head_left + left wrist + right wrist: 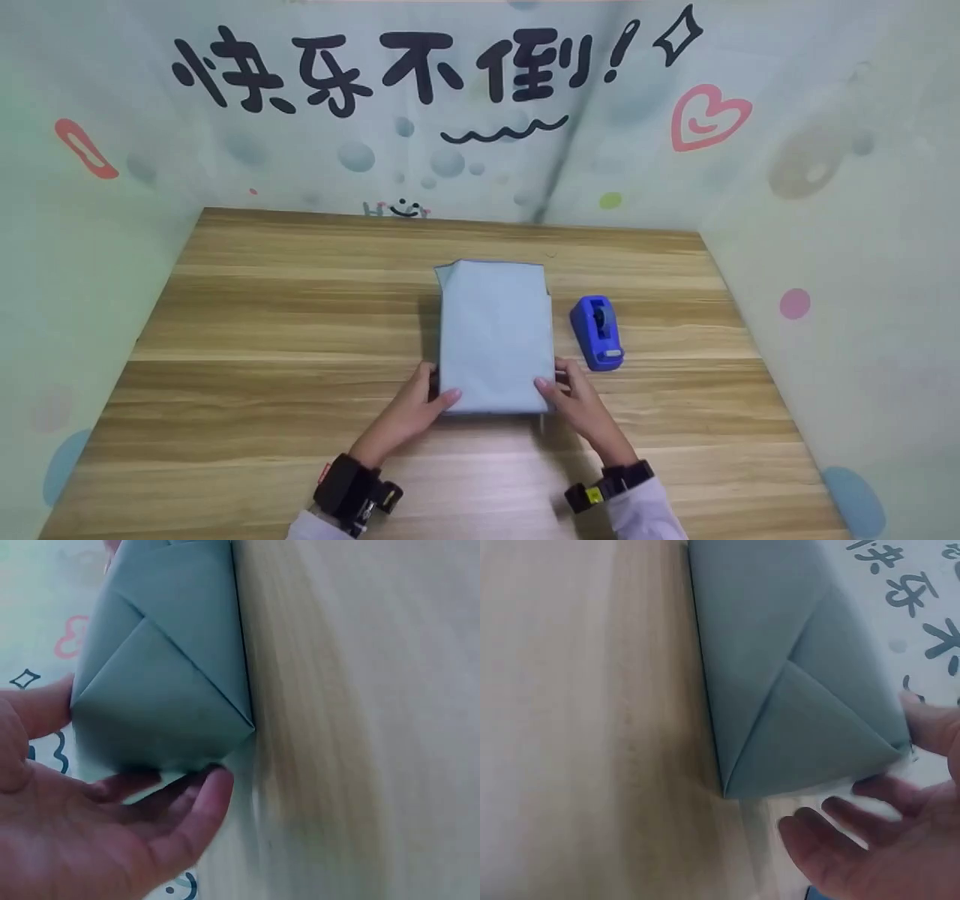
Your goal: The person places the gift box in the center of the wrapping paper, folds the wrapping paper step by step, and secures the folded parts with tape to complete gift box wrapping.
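A box wrapped in pale blue paper (496, 337) rests on the table between both hands. At its far end, the paper sticks out past the corners as an unfolded edge. The near end is folded into crossing diagonal creases, as the wrist views show. My left hand (411, 409) grips the near left corner, thumb on top and fingers along the side. On the near right corner, my right hand (583, 409) holds the box the same way. In the right wrist view, that hand's fingers (821, 840) curl beside the folded end.
A blue tape dispenser (598, 334) stands on the wooden table (285, 315), just right of the box. A printed backdrop (465, 172) with dark characters rises behind the table and along both sides. Each wrist wears a black camera mount.
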A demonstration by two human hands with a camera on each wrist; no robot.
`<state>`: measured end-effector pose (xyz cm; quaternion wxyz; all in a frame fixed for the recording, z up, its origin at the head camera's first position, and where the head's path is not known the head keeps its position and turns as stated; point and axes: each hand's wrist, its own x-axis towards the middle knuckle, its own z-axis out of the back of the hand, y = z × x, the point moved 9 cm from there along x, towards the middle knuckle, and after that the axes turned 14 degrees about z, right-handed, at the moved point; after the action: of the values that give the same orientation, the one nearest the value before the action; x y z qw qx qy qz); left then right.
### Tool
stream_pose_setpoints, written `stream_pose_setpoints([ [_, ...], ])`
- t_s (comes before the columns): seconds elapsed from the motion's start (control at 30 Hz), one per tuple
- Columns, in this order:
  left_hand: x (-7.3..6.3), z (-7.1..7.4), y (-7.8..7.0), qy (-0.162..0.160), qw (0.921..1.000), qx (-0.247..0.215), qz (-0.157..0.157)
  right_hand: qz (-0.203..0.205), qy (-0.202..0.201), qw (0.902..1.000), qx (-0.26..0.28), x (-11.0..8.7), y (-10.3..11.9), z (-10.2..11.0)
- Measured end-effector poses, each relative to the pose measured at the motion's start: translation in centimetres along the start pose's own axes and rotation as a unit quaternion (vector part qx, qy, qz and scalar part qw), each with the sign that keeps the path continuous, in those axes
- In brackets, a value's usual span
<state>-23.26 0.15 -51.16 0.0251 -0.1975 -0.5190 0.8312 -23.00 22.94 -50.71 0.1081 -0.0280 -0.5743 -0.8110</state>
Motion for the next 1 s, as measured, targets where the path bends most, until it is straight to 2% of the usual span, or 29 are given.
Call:
stream_pose_setpoints([
  [0.13,-0.8,-0.3,0.4,0.017,0.9996,-0.020,-0.012,-0.023,-0.007,0.9967,0.078,-1.7,-0.1,0.1],
  [0.2,-0.9,-0.3,0.6,0.018,0.9992,-0.031,-0.015,-0.035,-0.025,0.9939,0.101,-2.1,0.1,0.4],
  [0.3,-0.7,-0.1,0.6,0.009,0.9980,-0.056,-0.026,-0.044,-0.057,0.9888,0.130,-2.2,0.6,0.8],
  [0.4,-0.5,0.2,0.2,0.002,0.9960,-0.073,-0.051,-0.027,-0.072,0.9866,0.144,-1.8,1.6,1.1],
  [0.53,-0.3,0.6,-0.7,0.010,0.9946,-0.065,-0.080,-0.001,-0.064,0.9887,0.136,-1.2,2.8,1.3],
  [0.63,-0.3,0.8,-1.2,0.034,0.9945,-0.071,-0.069,0.005,-0.057,0.9918,0.114,-0.9,3.4,1.4],
  [0.77,-0.2,1.3,-2.1,0.059,0.9894,-0.128,-0.037,0.027,-0.051,0.9951,0.081,-0.3,4.3,1.3],
  [0.9,-0.2,2.0,-3.5,0.047,0.9833,-0.174,-0.028,0.043,-0.064,0.9948,0.065,0.3,5.0,1.2],
  [1.0,-0.2,2.3,-4.0,0.029,0.9803,-0.194,-0.024,0.035,-0.077,0.9941,0.067,0.4,5.0,1.1],
])
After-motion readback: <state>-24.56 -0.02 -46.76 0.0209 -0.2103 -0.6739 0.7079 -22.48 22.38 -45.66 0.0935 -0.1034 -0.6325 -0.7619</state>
